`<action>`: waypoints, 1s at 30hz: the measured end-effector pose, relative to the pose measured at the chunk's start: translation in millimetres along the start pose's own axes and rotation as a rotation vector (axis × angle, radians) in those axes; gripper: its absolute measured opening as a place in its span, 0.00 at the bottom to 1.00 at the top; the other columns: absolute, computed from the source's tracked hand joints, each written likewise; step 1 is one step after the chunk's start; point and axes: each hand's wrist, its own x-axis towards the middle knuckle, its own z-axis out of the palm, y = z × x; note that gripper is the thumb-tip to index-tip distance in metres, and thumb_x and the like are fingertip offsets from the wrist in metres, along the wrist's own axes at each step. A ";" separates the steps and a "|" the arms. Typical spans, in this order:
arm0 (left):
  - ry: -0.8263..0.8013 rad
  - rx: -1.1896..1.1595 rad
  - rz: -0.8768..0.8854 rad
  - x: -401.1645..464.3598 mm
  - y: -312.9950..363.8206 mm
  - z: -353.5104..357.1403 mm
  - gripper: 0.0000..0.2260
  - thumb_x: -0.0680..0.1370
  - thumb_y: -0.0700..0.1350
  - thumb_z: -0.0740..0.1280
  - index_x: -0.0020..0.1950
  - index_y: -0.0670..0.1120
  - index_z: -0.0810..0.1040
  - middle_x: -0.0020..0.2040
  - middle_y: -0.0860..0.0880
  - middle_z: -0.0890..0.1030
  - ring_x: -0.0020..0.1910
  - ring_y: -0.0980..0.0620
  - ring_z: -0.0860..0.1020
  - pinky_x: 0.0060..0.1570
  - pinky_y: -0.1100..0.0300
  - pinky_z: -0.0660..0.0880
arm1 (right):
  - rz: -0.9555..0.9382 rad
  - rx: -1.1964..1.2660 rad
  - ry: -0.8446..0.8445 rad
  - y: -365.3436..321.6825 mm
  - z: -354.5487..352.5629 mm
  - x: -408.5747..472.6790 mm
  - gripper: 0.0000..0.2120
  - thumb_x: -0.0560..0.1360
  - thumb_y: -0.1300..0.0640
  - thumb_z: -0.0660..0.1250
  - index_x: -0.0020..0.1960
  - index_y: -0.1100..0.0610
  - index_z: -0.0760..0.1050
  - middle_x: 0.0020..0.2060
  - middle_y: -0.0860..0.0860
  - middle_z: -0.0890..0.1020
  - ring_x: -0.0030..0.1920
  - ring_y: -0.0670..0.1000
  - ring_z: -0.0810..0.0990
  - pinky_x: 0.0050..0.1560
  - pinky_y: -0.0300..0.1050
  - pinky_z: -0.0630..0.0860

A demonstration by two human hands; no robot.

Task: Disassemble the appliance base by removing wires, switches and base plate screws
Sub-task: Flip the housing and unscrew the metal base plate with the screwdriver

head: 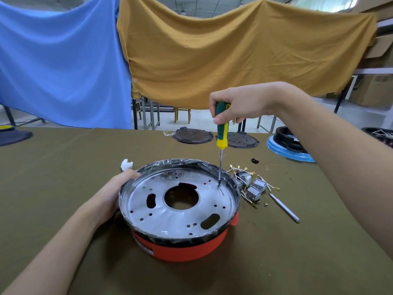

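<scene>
- The base [179, 211], a red shell with a silver plate [148, 218] on top, sits on the table [63, 188] at mid-frame, a little toward 6 o'clock.
- The left hand [112, 192] rests on the base's rim at about 9 o'clock, fingers curled round the edge, one fingertip showing on top.
- The right hand [238, 105] grips the handle of a screwdriver [221, 133] (green and yellow), held nearly upright.
- Its tip touches the plate at about 2 o'clock, just inside the rim; whether a screw sits under it I cannot tell.
- Loose switches [255, 188] with wires [238, 168] lie just beside the base at 3 o'clock, and a metal tool [284, 207] lies beyond them.
- A white scrap [127, 165] sits at the base's 10 o'clock.
- Two dark discs [192, 136] lie toward 12 o'clock at the far table edge.
</scene>
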 end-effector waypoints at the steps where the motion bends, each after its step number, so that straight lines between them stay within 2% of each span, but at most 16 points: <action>1: 0.005 0.000 -0.003 -0.4 0.1 0.6 0.17 0.63 0.57 0.71 0.45 0.47 0.82 0.46 0.41 0.80 0.44 0.43 0.78 0.50 0.48 0.71 | 0.002 0.009 -0.007 -2.3 0.1 -0.2 0.03 0.80 0.54 0.68 0.50 0.51 0.74 0.53 0.55 0.78 0.48 0.53 0.76 0.46 0.45 0.77; 4: -0.004 -0.010 -0.003 0.1 0.5 0.8 0.16 0.65 0.56 0.70 0.45 0.47 0.81 0.47 0.41 0.80 0.45 0.42 0.77 0.50 0.48 0.71 | 0.121 -0.146 0.062 -6.0 3.3 0.8 0.06 0.78 0.48 0.66 0.49 0.50 0.73 0.51 0.56 0.80 0.46 0.56 0.81 0.46 0.51 0.79; 6: -0.013 -0.009 -0.001 0.4 0.4 0.1 0.16 0.66 0.56 0.70 0.47 0.46 0.81 0.46 0.41 0.80 0.45 0.42 0.78 0.50 0.48 0.72 | 0.280 -0.354 0.157 -8.6 7.9 0.5 0.17 0.77 0.36 0.61 0.46 0.50 0.72 0.44 0.55 0.80 0.39 0.56 0.81 0.42 0.49 0.78; 8: -0.013 0.002 0.001 0.3 0.4 -0.2 0.16 0.66 0.56 0.70 0.46 0.47 0.81 0.45 0.41 0.80 0.44 0.43 0.78 0.49 0.48 0.72 | 0.368 -0.582 0.248 -11.7 13.2 2.6 0.26 0.77 0.29 0.55 0.46 0.52 0.73 0.39 0.52 0.76 0.37 0.55 0.77 0.35 0.44 0.70; 10: -0.008 0.002 0.002 0.4 0.4 -0.2 0.14 0.66 0.56 0.69 0.44 0.47 0.82 0.45 0.41 0.80 0.42 0.43 0.79 0.48 0.49 0.73 | 0.354 -0.714 0.295 -12.5 16.2 6.2 0.26 0.79 0.31 0.53 0.47 0.54 0.73 0.37 0.51 0.73 0.41 0.57 0.75 0.31 0.44 0.61; 11: -0.008 0.001 0.000 0.4 0.4 -0.3 0.14 0.67 0.56 0.69 0.43 0.48 0.83 0.44 0.41 0.81 0.42 0.44 0.80 0.48 0.49 0.73 | 0.329 -0.710 0.295 -12.0 15.9 8.1 0.24 0.80 0.34 0.54 0.47 0.55 0.73 0.37 0.51 0.72 0.42 0.57 0.74 0.31 0.44 0.61; 15: -0.007 0.009 -0.004 -0.6 -0.2 0.9 0.17 0.66 0.56 0.69 0.47 0.47 0.80 0.46 0.41 0.79 0.44 0.43 0.78 0.51 0.48 0.71 | 0.247 -0.493 0.176 -6.8 8.2 7.7 0.18 0.81 0.41 0.58 0.43 0.55 0.69 0.39 0.54 0.76 0.37 0.56 0.77 0.36 0.46 0.70; 17: 0.006 0.004 -0.003 -1.4 0.6 0.7 0.17 0.66 0.56 0.69 0.48 0.46 0.79 0.45 0.41 0.79 0.44 0.42 0.77 0.51 0.47 0.70 | 0.200 -0.365 0.111 -6.3 3.9 4.9 0.16 0.81 0.42 0.60 0.44 0.54 0.69 0.39 0.52 0.75 0.34 0.56 0.77 0.37 0.47 0.70; 20: 0.003 0.001 -0.008 -2.0 1.1 0.7 0.18 0.66 0.56 0.69 0.49 0.46 0.79 0.46 0.40 0.78 0.45 0.42 0.76 0.50 0.47 0.69 | 0.117 -0.179 0.036 -8.8 -1.3 4.7 0.10 0.80 0.44 0.64 0.48 0.50 0.71 0.42 0.54 0.75 0.37 0.56 0.76 0.40 0.50 0.75; 23: -0.004 -0.016 -0.002 -1.9 1.3 1.4 0.18 0.66 0.56 0.69 0.50 0.46 0.78 0.47 0.41 0.77 0.46 0.41 0.75 0.50 0.47 0.69 | 0.146 -0.122 0.042 -15.1 1.0 4.5 0.07 0.80 0.47 0.64 0.49 0.50 0.72 0.41 0.54 0.76 0.35 0.55 0.76 0.38 0.47 0.77; 26: 0.007 -0.005 -0.006 -2.3 1.8 2.8 0.18 0.67 0.55 0.69 0.50 0.45 0.78 0.46 0.40 0.77 0.45 0.41 0.75 0.50 0.47 0.69 | 0.298 -0.346 0.195 -18.6 12.1 3.9 0.13 0.80 0.42 0.58 0.44 0.51 0.69 0.40 0.52 0.76 0.34 0.54 0.77 0.36 0.45 0.71; 28: 0.017 -0.010 -0.009 -2.2 1.5 2.6 0.18 0.68 0.55 0.68 0.50 0.45 0.78 0.46 0.40 0.78 0.45 0.42 0.76 0.50 0.47 0.69 | 0.391 -0.601 0.297 -21.2 19.2 4.6 0.21 0.81 0.37 0.54 0.39 0.52 0.67 0.37 0.51 0.72 0.33 0.51 0.71 0.32 0.44 0.62; 30: 0.024 -0.009 -0.008 -1.6 1.4 1.6 0.17 0.68 0.55 0.68 0.50 0.45 0.80 0.46 0.40 0.79 0.45 0.42 0.77 0.50 0.48 0.71 | 0.396 -0.729 0.357 -22.3 24.1 8.5 0.20 0.82 0.43 0.55 0.37 0.53 0.68 0.35 0.51 0.72 0.32 0.51 0.68 0.30 0.44 0.58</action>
